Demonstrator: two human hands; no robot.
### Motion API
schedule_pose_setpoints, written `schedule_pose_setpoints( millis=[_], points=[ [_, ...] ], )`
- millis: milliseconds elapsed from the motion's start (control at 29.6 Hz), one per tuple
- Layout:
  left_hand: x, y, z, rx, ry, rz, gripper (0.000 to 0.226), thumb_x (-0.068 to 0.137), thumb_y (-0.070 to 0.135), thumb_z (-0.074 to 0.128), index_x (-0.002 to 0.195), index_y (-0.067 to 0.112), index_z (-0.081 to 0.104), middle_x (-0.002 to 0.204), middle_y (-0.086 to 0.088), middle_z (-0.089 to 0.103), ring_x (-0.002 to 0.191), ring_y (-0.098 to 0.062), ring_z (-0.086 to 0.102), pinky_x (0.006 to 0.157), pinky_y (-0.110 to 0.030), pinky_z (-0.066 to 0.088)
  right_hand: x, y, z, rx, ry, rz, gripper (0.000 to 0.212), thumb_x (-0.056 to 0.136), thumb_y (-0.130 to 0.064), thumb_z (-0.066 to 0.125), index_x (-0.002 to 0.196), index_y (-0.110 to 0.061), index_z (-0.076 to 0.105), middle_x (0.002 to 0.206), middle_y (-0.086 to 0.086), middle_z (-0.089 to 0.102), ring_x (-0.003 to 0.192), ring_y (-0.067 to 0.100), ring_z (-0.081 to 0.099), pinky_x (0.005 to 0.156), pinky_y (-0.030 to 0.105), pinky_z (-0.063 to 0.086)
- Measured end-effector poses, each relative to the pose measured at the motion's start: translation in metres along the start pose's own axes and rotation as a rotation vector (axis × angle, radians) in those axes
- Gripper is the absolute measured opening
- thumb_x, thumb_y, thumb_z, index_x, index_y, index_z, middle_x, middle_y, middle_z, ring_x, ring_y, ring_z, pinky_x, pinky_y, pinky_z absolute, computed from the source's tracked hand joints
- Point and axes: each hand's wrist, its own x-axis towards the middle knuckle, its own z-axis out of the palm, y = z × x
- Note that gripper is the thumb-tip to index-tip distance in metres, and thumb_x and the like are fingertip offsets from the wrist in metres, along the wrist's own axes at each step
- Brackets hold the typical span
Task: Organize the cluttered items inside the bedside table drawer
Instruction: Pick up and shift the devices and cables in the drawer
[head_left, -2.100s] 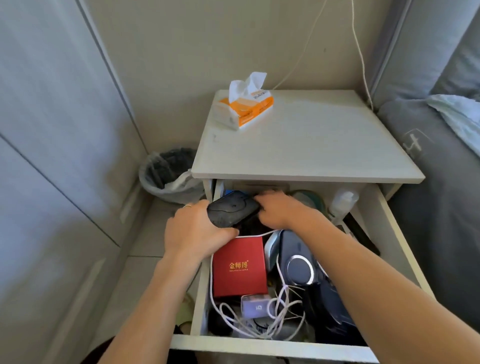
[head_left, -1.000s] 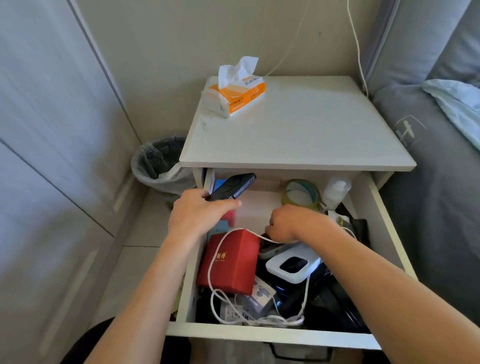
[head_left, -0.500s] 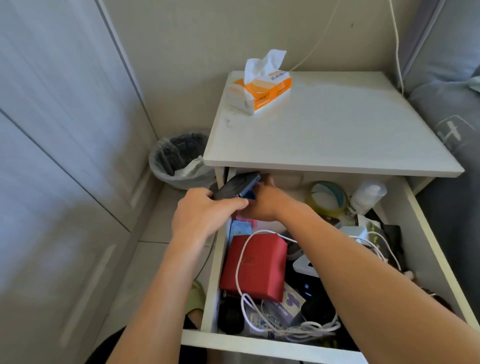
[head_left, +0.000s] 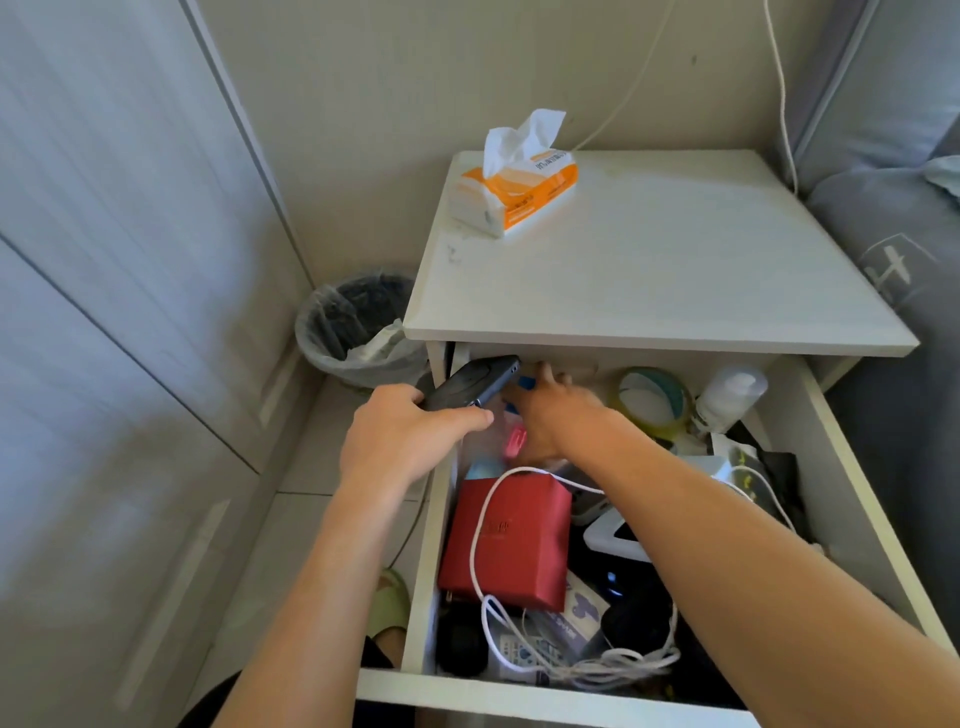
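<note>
Moved: right hand (head_left: 558, 410) has gone from the cable (head_left: 480, 545) to the far-left drawer (head_left: 857, 525) corner | left hand (head_left: 402, 441) grips black device (head_left: 470, 387) above that corner | right grasp: cannot tell | step: clearing a spot | next: set device down there

you have two hands in view, the left hand (head_left: 402, 441) and the right hand (head_left: 558, 415), and one black device (head_left: 470, 387). in the one open drawer (head_left: 852, 499) you can count one red box (head_left: 511, 545), one white cable (head_left: 571, 670), one roll of tape (head_left: 652, 400), one clear bottle (head_left: 730, 395) and one white-framed gadget (head_left: 613, 540). outside it you get one tissue pack (head_left: 519, 192) on the one bedside table (head_left: 675, 270), one bin (head_left: 353, 327) and one green slipper (head_left: 389, 603).
</note>
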Motion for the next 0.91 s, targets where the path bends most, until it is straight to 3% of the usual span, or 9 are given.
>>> schedule_pose_setpoints(
  millis=[101,237,338,439,541,676,744,811,913],
  points=[
    [-0.004,0.005,0.004,0.066,0.008,0.061,0.051,0.053,0.066,0.079,0.083,0.026,0.070,0.079,0.008,0.069,0.076,-0.013,0.065,0.059,-0.028,0.044,-0.020,0.022,-0.004,0.140,0.142,0.096,0.081,0.070,-0.048,0.072,0.139,-0.026,0.035,0.132,0.015,0.033,0.122,0.041,0.040,0.089,0.046,0.047],
    [-0.008,0.011,0.009,0.194,0.048,0.164,0.076,0.055,0.068,0.078,0.119,0.029,0.066,0.113,0.009,0.068,0.104,-0.017,0.064,0.080,-0.035,0.054,-0.060,0.040,-0.001,0.467,0.373,0.195,0.078,0.064,-0.057,0.069,0.129,-0.030,0.036,0.114,0.004,0.033,0.108,0.033,0.046,0.078,0.037,0.043],
    [-0.020,0.022,0.019,0.217,0.048,0.257,0.048,0.058,0.063,0.078,0.093,0.033,0.066,0.089,0.014,0.067,0.083,-0.011,0.064,0.063,-0.027,0.048,-0.097,0.050,0.006,0.662,0.448,0.296,0.081,0.061,-0.067,0.069,0.128,-0.034,0.037,0.114,-0.001,0.032,0.103,0.025,0.051,0.085,0.037,0.049],
    [-0.034,0.033,0.032,0.235,0.009,0.348,0.041,0.060,0.063,0.077,0.083,0.032,0.065,0.078,0.013,0.064,0.074,-0.007,0.061,0.056,-0.027,0.042,-0.128,0.062,0.011,0.785,0.533,0.372,0.083,0.061,-0.071,0.069,0.129,-0.036,0.037,0.119,-0.001,0.032,0.107,0.026,0.053,0.090,0.041,0.051],
    [-0.042,0.034,0.040,0.186,-0.035,0.373,0.047,0.057,0.067,0.077,0.091,0.036,0.067,0.082,0.016,0.065,0.077,-0.004,0.060,0.059,-0.027,0.045,-0.144,0.071,0.016,0.708,0.590,0.421,0.083,0.070,-0.067,0.067,0.136,-0.029,0.034,0.135,0.007,0.029,0.126,0.035,0.041,0.100,0.046,0.044],
    [-0.058,0.033,0.053,0.103,-0.103,0.387,0.054,0.050,0.069,0.073,0.096,0.041,0.069,0.086,0.020,0.067,0.080,0.002,0.061,0.067,-0.028,0.052,-0.163,0.092,0.024,0.509,0.392,0.495,0.073,0.091,-0.056,0.048,0.152,-0.023,0.024,0.161,0.018,0.012,0.149,0.036,0.005,0.118,0.052,0.009],
    [-0.062,0.034,0.057,0.065,-0.110,0.380,0.050,0.050,0.068,0.075,0.092,0.042,0.067,0.085,0.019,0.068,0.079,0.001,0.063,0.068,-0.028,0.053,-0.169,0.099,0.023,0.486,0.430,0.442,0.051,0.097,-0.038,0.043,0.143,-0.017,0.042,0.154,0.016,0.031,0.146,0.035,0.017,0.117,0.050,0.016],
    [-0.061,0.031,0.056,0.033,-0.098,0.352,0.052,0.050,0.067,0.077,0.095,0.043,0.068,0.088,0.019,0.070,0.082,0.000,0.064,0.073,-0.031,0.055,-0.170,0.098,0.020,0.479,0.540,0.366,0.037,0.095,-0.026,0.045,0.127,-0.012,0.055,0.129,0.008,0.053,0.128,0.032,0.042,0.105,0.045,0.037],
    [-0.057,0.031,0.050,0.019,-0.050,0.311,0.051,0.048,0.069,0.077,0.092,0.043,0.068,0.087,0.019,0.069,0.083,-0.001,0.064,0.075,-0.032,0.055,-0.167,0.094,0.006,0.641,0.579,0.298,0.037,0.094,-0.024,0.049,0.128,-0.014,0.058,0.122,0.005,0.062,0.104,0.020,0.060,0.086,0.032,0.049]
  ],
)
